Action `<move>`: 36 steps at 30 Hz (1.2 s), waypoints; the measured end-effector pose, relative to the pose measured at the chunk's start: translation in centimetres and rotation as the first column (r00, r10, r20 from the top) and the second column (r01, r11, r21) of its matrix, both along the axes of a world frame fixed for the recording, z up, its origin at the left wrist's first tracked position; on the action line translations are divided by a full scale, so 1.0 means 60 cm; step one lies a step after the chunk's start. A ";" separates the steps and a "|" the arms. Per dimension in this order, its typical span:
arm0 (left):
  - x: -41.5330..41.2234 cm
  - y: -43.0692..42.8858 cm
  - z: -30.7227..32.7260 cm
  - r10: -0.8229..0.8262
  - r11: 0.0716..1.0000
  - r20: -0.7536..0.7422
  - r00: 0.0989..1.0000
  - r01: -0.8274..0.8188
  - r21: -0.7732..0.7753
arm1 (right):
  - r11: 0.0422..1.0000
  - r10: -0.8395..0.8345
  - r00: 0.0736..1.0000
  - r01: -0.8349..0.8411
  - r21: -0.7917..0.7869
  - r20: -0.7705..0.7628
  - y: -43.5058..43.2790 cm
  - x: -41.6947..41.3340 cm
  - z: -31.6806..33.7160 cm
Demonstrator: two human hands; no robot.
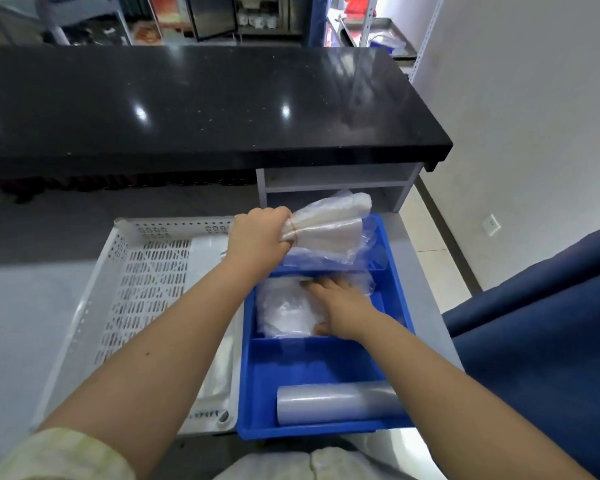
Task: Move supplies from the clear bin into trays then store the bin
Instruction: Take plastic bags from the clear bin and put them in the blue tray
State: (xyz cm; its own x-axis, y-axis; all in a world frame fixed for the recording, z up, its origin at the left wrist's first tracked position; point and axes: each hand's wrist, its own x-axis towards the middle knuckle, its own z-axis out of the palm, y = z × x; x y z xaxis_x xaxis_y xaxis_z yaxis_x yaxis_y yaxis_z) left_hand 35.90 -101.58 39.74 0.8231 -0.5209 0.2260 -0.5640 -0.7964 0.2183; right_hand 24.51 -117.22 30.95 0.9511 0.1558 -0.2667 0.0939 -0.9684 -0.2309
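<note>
A blue divided tray (250, 386) sits on the counter in front of me. My left hand (258, 237) is closed around a banded bundle of clear plastic bags (329, 220), held above the tray's far compartment, where loose clear bags (329, 259) lie. My right hand (343, 308) rests flat, fingers spread, on a pack of clear plastic (284, 311) in the middle compartment. A grey roll of plastic (336, 403) lies in the near compartment. A white perforated tray (146, 289) stands to the left with flat white packs (205, 251) in it. No clear bin shows.
A black glossy countertop (205, 105) runs across the back, raised above the grey work surface (25, 306). An open white cubby (336, 183) sits under its right end. Dark blue fabric (541, 341) hangs at the right. Shelving with a metal tray (392, 36) stands far back.
</note>
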 end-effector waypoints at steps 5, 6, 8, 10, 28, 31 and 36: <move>-0.006 0.006 0.001 0.021 0.999 0.004 1.000 -0.021 -0.033 | 0.997 0.020 0.996 -0.027 -0.075 -0.086 0.011 0.019 -0.021; -0.006 0.008 0.002 0.025 0.999 0.008 1.000 -0.025 -0.036 | 0.995 0.026 0.996 -0.035 -0.098 -0.086 0.012 0.023 -0.022; -0.008 0.011 0.003 0.037 0.999 0.013 0.999 -0.037 -0.032 | 0.989 0.045 0.996 -0.056 -0.138 -0.078 0.013 0.028 -0.022; -0.010 0.015 0.002 0.046 0.999 0.019 0.999 -0.045 -0.025 | 0.989 0.051 0.996 -0.061 -0.138 -0.079 0.013 0.031 -0.024; -0.036 0.020 0.009 0.050 0.997 -0.005 0.999 -0.050 -0.055 | 0.996 0.052 0.999 -0.053 -0.075 -0.005 0.010 0.003 0.026; -0.041 0.025 0.005 0.048 0.998 0.015 0.999 -0.047 -0.045 | 0.993 0.035 0.996 -0.045 -0.111 -0.085 0.015 0.016 0.003; -0.051 0.031 -0.005 0.059 0.997 -0.016 0.998 -0.060 -0.055 | 0.992 0.065 0.993 -0.075 -0.105 -0.103 0.015 0.025 -0.004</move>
State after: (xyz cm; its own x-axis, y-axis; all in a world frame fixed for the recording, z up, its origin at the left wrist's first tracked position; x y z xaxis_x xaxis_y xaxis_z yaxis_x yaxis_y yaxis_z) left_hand 32.83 -99.69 39.45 0.8559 -0.4576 0.2408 -0.5120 -0.8151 0.2710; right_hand 26.04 -116.31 30.69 0.9068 0.1861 -0.3783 0.1443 -0.9801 -0.1362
